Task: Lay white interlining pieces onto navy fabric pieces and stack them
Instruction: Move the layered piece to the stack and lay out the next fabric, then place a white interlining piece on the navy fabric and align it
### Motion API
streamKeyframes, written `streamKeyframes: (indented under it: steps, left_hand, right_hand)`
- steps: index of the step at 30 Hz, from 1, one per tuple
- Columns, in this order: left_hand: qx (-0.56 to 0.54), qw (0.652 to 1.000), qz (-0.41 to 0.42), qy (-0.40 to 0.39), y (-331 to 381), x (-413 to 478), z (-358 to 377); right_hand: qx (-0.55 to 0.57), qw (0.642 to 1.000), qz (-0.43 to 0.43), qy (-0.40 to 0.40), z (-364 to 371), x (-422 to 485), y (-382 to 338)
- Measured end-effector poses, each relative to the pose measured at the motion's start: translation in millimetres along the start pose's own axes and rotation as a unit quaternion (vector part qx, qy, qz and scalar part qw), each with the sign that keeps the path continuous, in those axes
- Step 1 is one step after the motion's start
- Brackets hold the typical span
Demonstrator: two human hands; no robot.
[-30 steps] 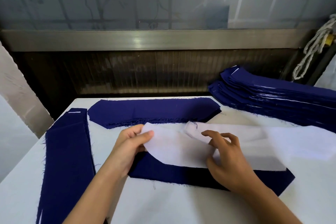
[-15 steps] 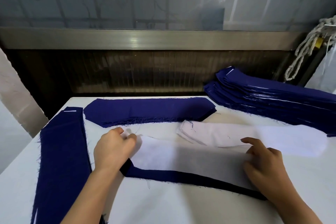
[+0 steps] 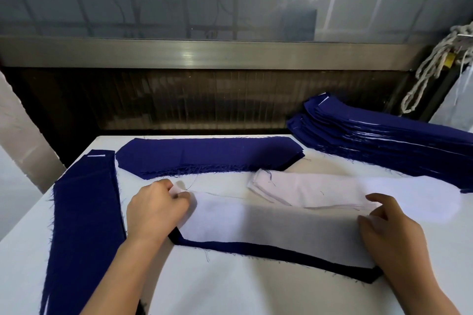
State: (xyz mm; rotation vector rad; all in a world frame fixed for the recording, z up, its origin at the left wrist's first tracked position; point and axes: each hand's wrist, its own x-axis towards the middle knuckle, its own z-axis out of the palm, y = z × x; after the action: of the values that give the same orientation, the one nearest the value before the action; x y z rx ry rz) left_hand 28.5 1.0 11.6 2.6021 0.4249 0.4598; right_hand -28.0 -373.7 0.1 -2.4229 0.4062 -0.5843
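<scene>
Head view: long white interlining piece (image 3: pixel 268 227) is being laid on the long navy fabric piece (image 3: pixel 256 250) near the front edge of the white table (image 3: pixel 230 291). The long axis is running left-right, parallel to that edge. Navy is showing along the near side and at the near corners, so the white piece is sitting offset toward the far edge. Its left end is being pinched by the left hand (image 3: pixel 153 208), fingers curled. The right hand (image 3: pixel 391 235) is being rested on the right end, fingers half bent; pinch or mere press cannot be told. One hand per end, neither nearer. Judgement: a small pull toward the front edge is being called for to align.
</scene>
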Motion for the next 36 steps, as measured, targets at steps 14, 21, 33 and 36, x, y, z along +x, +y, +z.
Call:
streamKeyframes:
  steps: [14, 21, 33, 36]
  left_hand:
    - [0.057, 0.996, 0.049, -0.056, -7.0, -0.6, -2.2]
    - [0.068, 0.995, 0.057, -0.049, -6.9, -1.6, -3.1]
    - [0.075, 0.995, 0.052, -0.05, -7.4, -1.7, -5.2]
    - [0.071, 0.995, 0.044, -0.061, -8.2, -0.5, -5.1]
  right_hand:
    - [-0.109, 0.994, 0.012, 0.017, -1.6, -2.6, 5.6]
    - [-0.112, 0.993, 0.008, 0.033, -1.0, -1.4, 6.6]
    - [-0.062, 0.997, 0.019, 0.028, -0.1, -1.0, 9.1]
    - [-0.042, 0.999, 0.015, 0.029, 0.6, -1.8, 8.6]
